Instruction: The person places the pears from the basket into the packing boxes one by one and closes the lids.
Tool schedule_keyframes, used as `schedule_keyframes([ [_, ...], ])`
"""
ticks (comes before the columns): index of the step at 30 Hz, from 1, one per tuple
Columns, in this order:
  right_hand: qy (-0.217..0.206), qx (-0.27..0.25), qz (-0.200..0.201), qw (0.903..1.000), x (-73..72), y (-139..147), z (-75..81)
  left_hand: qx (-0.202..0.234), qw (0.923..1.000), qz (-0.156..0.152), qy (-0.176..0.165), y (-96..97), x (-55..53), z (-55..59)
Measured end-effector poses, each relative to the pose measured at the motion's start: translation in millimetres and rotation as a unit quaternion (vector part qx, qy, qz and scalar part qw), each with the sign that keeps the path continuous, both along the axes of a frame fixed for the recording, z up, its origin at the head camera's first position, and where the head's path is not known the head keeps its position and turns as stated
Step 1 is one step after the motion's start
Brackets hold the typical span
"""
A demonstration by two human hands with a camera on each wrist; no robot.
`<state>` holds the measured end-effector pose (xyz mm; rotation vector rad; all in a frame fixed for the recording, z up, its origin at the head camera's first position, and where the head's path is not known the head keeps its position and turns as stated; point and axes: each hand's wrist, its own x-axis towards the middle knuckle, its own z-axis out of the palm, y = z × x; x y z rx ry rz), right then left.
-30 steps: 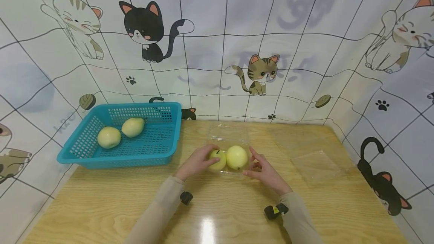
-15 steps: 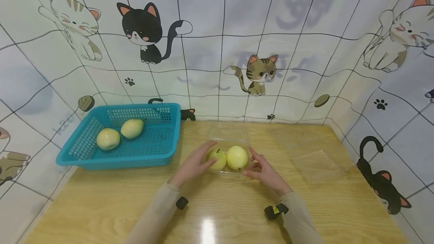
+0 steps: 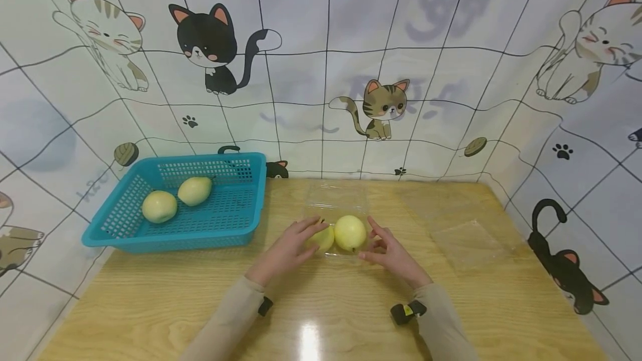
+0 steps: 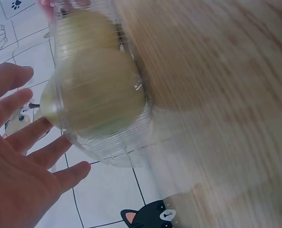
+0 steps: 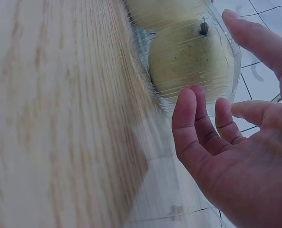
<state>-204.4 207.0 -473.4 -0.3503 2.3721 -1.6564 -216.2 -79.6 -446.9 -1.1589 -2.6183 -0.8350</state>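
Observation:
A clear hinged plastic box (image 3: 338, 196) lies with its lid folded back toward the wall. Side by side in its base sit two pale yellow-green pears, the right pear (image 3: 350, 233) in full sight and the left pear (image 3: 327, 238) partly behind my left hand (image 3: 282, 250). That hand has spread, lightly bent fingers over the left pear; in the left wrist view its fingertips (image 4: 64, 142) reach the box's rim near the stem. At the box's right side is my right hand (image 3: 393, 258), fingers loosely bent around the corner and fingertips (image 5: 184, 104) right at the clear wall.
On the left a blue plastic basket (image 3: 175, 243) holds two more pears (image 3: 159, 206). Another clear plastic box (image 3: 471, 244) lies opened on the wooden table (image 3: 321, 305) to the right. A wall (image 3: 301, 99) covered with cat drawings rises behind the table.
My left hand has let go of the left pear and drawn slightly back to the left, its fingers spreading. The right hand has stayed at the box's right side.

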Motion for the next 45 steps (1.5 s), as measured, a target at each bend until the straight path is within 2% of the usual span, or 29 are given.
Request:
schedule_keyframes([
  [9, 0.001, -0.011, 0.007, 0.9999, 5.3, -4.8, 17.5, -0.027, 0.9990, 0.023, -0.027, 2.0, -7.8, 0.5],
  [17, -0.001, -0.010, 0.004, 0.9999, -2.8, -0.9, 2.0, -0.034, 0.9980, 0.034, -0.042, 3.9, -20.6, 6.3],
  [22, -0.005, -0.011, 0.000, 0.9999, -2.8, -0.8, 1.1, -0.034, 0.9956, 0.045, -0.075, 5.1, -26.5, 4.1],
  [26, -0.005, -0.015, 0.003, 0.9999, -2.3, -0.7, 0.2, -0.040, 0.9917, 0.053, -0.110, 5.0, -27.6, 1.2],
  [29, 0.002, -0.015, 0.012, 0.9998, -2.6, -0.1, -1.8, -0.052, 0.9898, 0.048, -0.124, 4.7, -28.2, -2.3],
  [35, 0.017, -0.014, 0.019, 0.9996, -2.3, 1.1, -4.8, -0.057, 0.9893, 0.040, -0.128, 5.2, -28.1, -6.7],
  [42, 0.016, -0.014, 0.017, 0.9996, -0.5, 1.8, -3.7, -0.061, 0.9848, 0.036, -0.159, 7.6, -29.8, -7.4],
  [45, 0.016, -0.016, 0.017, 0.9996, -0.2, 1.6, -3.5, -0.076, 0.9848, 0.040, -0.151, 10.0, -32.0, -6.0],
])
